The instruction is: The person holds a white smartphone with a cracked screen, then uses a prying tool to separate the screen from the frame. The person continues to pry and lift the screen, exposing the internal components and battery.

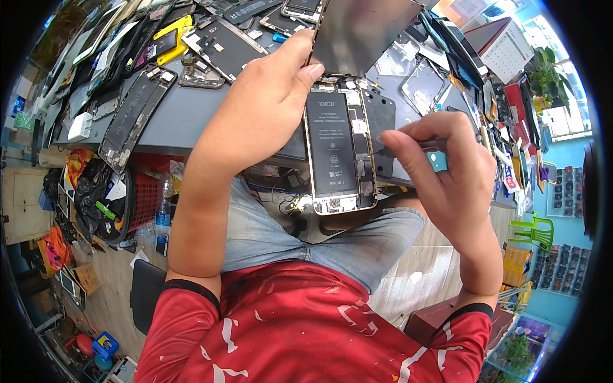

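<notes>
An opened smartphone [361, 131] sticks out over the table's front edge, its black battery [332, 142] and inner parts bare. Its screen panel [364, 38] stands raised at the far end. My left hand [281, 86] grips that panel by its left edge, thumb towards me. On the right, my right hand [450, 169] is closed round a thin dark pointed tool [383, 152], perhaps a screwdriver; most of it is hidden by the fingers. The tip points left at the phone's right inner side, beside the battery; whether it touches cannot be made out.
A dark phone housing [137, 115] lies at the table's left edge. Phone parts and a yellow case [175, 38] crowd the far left. A dark plate with holes [381, 118] lies just right of the phone. A red basket [143, 201] stands below left, a green chair [535, 233] far right.
</notes>
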`<move>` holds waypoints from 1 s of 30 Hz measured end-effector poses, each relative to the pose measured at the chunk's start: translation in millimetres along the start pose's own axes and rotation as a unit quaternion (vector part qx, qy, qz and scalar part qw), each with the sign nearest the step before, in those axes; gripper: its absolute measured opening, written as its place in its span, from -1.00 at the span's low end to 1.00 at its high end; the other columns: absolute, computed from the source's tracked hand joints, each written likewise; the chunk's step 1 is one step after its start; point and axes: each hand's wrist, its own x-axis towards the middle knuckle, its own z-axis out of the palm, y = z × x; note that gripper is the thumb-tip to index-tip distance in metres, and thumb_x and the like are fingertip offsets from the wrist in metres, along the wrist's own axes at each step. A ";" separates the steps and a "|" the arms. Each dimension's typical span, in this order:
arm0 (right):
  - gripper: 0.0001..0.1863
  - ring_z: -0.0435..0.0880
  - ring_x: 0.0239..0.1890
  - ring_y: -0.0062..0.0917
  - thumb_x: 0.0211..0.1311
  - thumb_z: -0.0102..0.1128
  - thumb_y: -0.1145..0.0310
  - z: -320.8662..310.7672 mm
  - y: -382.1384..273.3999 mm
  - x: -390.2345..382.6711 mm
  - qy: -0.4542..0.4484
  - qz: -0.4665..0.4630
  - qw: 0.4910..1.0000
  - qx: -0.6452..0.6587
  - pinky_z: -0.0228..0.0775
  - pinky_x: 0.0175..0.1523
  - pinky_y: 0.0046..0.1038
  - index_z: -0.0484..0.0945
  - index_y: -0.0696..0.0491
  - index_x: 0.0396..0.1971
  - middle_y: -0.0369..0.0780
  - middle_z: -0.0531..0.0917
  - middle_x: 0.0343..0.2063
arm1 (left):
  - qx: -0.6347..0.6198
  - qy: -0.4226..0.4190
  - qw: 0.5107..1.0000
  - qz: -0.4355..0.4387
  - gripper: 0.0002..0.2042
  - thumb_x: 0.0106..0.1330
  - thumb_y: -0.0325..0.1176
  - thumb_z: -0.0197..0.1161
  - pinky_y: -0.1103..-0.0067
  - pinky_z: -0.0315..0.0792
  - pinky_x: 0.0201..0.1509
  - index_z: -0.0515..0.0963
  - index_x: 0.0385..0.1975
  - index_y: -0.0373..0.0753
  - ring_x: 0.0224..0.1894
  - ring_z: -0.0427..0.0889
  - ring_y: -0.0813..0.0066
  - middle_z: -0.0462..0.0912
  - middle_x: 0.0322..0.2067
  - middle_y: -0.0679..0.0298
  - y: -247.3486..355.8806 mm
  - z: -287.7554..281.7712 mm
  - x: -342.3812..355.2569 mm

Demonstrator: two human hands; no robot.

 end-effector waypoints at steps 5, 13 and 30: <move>-0.77 0.88 -0.36 -0.43 0.45 0.63 0.46 -11.6 -12.8 15.2 -0.060 -0.007 0.996 -0.066 0.65 -0.25 -0.44 0.67 0.16 -0.20 -0.11 0.84 -0.31 | 0.006 0.002 1.000 0.001 -0.69 0.75 -0.37 0.19 0.11 0.58 -0.01 0.48 0.32 -0.41 -0.10 0.71 -0.42 0.72 -0.20 -0.25 -0.4 0.4 0.1; -0.74 0.89 -0.29 -0.24 0.30 0.59 0.58 -31.1 -12.8 30.1 -0.179 -0.018 0.980 -0.080 0.67 -0.16 -0.31 0.72 0.16 -0.07 -0.14 0.85 -0.27 | 0.004 0.001 1.000 -0.016 -0.70 0.75 -0.36 0.19 0.11 0.58 -0.02 0.48 0.30 -0.42 -0.12 0.69 -0.45 0.70 -0.24 -0.28 2.1 0.2 -0.9; -0.64 0.94 -0.14 -0.31 0.32 0.66 0.47 -29.7 -12.6 27.2 -0.145 -0.002 0.989 -0.019 0.74 -0.03 -0.36 0.69 0.19 0.01 -0.13 0.86 -0.15 | -0.004 -0.008 1.000 -0.010 -0.74 0.74 -0.38 0.18 0.08 0.56 -0.01 0.49 0.25 -0.38 -0.09 0.69 -0.45 0.73 -0.21 -0.25 2.6 -2.0 0.4</move>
